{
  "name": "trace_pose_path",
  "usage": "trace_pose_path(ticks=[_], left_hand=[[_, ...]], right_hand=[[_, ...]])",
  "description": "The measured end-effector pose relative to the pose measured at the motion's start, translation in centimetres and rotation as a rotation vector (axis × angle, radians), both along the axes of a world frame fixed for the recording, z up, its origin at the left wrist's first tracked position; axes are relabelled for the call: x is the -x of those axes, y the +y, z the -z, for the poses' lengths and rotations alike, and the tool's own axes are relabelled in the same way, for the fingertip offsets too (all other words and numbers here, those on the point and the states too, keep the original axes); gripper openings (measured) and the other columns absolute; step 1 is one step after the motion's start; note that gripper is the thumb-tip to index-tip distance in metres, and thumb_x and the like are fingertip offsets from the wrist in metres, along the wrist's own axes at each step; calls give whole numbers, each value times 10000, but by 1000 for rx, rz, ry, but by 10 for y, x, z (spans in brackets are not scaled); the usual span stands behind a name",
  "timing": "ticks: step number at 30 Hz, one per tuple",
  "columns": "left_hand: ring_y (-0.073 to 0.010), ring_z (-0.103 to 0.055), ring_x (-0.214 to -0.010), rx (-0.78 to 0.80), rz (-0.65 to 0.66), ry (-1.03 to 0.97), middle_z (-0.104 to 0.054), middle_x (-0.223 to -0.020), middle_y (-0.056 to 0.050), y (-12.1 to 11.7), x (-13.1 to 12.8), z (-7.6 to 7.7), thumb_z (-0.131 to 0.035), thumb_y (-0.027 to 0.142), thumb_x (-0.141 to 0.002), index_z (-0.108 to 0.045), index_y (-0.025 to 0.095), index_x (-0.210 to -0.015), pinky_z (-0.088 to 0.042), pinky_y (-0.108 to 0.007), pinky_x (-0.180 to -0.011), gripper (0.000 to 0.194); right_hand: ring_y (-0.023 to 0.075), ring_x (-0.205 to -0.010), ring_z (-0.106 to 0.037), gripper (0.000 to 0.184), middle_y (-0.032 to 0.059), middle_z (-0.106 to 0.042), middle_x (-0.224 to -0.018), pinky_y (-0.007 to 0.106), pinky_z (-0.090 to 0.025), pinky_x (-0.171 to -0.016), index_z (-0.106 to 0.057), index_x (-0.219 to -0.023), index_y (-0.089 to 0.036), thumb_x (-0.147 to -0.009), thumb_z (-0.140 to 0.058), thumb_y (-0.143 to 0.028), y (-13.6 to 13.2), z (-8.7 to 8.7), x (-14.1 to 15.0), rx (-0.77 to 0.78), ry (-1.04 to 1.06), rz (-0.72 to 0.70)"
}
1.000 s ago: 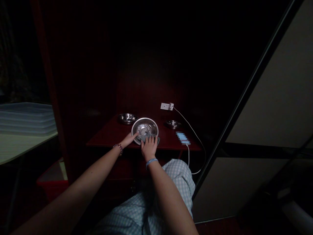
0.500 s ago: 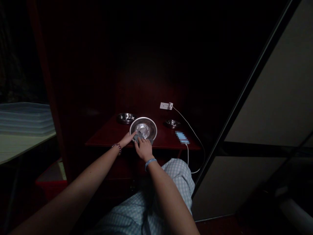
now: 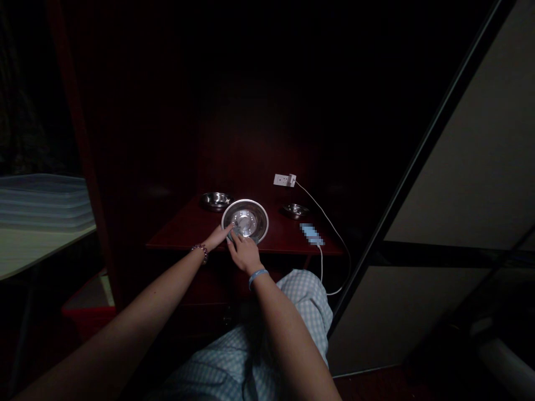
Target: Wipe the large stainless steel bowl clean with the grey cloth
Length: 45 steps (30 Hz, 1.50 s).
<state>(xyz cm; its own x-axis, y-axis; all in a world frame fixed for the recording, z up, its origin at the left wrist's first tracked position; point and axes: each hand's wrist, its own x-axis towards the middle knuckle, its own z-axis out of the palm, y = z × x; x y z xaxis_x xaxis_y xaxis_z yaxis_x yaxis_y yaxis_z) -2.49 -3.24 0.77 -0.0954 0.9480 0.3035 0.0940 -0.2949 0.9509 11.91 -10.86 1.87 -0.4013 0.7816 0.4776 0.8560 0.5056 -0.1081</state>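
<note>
A shiny metal bowl (image 3: 259, 218) with a pale rim is tilted toward me at the front of the dark red shelf. My left hand (image 3: 216, 238), with a beaded bracelet at the wrist, is closed on the bowl's near left rim, thumb inside. On the near inner wall, my right hand (image 3: 246, 254) presses a grey cloth (image 3: 236, 230), its fingers bent over it. A blue band circles the right wrist. Much of the cloth is hidden under those fingers.
Two smaller metal bowls stand behind, one at left (image 3: 215, 200), another at right (image 3: 295, 210). A phone (image 3: 311, 234) lies at the shelf's right, its white cable (image 3: 321, 209) running to a wall socket (image 3: 281, 180). Stacked clear plastic trays (image 3: 44, 203) sit on a table at far left.
My right hand has slid slightly left along the bowl's near wall with the cloth, and less cloth shows on its right side. My left hand stays on the rim.
</note>
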Motion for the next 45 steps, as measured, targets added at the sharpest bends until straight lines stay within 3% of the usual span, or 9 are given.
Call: trace_pose_path(ticks=[6,12,18,26,30,37,45], left_hand=[[-315,-665,-1205,-6,-6,23,-765,-1174,-159,-4,-1,-4,-678,545,-772,-705,111,-1093,-516,-406,-1048,541],[-307,-649,-1247,1,-21,48,-739,-1248,-166,-6,-3,-7,-681,482,-797,-696,107,-1117,-468,-393,-1108,493],[-304,-632,-1278,-27,14,43,-735,-1261,-161,-3,-3,-5,-652,430,-827,-683,104,-1148,-466,-383,-1112,458],[-315,-642,-1265,-19,12,18,-727,-1279,-162,-4,-3,-5,-682,445,-824,-684,117,-1181,-473,-402,-1111,485],[-320,-649,-1254,10,-8,18,-747,-1234,-162,-2,-3,-4,-679,491,-818,-696,118,-1154,-496,-404,-1082,502],[-325,-644,-1249,-7,-2,3,-748,-1221,-173,7,1,3,-682,559,-768,-694,111,-1123,-477,-426,-1095,572],[-309,-667,-1206,6,1,-21,-754,-1204,-171,14,4,9,-694,557,-761,-694,115,-1102,-508,-398,-1052,559]], right_hand=[[238,-1111,-675,496,102,-736,-1226,362,-462,-996,-580,-1431,-234,-1084,-308,-463,-3,-5,2,1,-57,103],[285,-1150,-653,508,172,-736,-1198,417,-418,-1034,-679,-1286,-138,-1072,-344,-453,-1,-5,3,11,-68,170],[354,-1238,-597,565,243,-712,-1222,517,-286,-1154,-726,-1191,-55,-1057,-348,-453,4,0,0,-24,-48,231],[380,-1388,-466,628,301,-585,-1395,556,-96,-1228,-603,-1355,47,-1040,-358,-437,8,6,-3,-51,-66,290],[374,-1374,-483,643,315,-582,-1389,541,-126,-1224,-595,-1355,62,-1043,-350,-443,10,9,-3,-42,-85,279],[352,-1285,-560,614,287,-627,-1349,465,-338,-1123,-595,-1364,19,-1039,-378,-455,5,4,-1,17,-83,186],[310,-1298,-567,604,224,-608,-1408,422,-353,-1143,-549,-1432,-67,-1048,-362,-495,5,10,2,3,-49,89]])
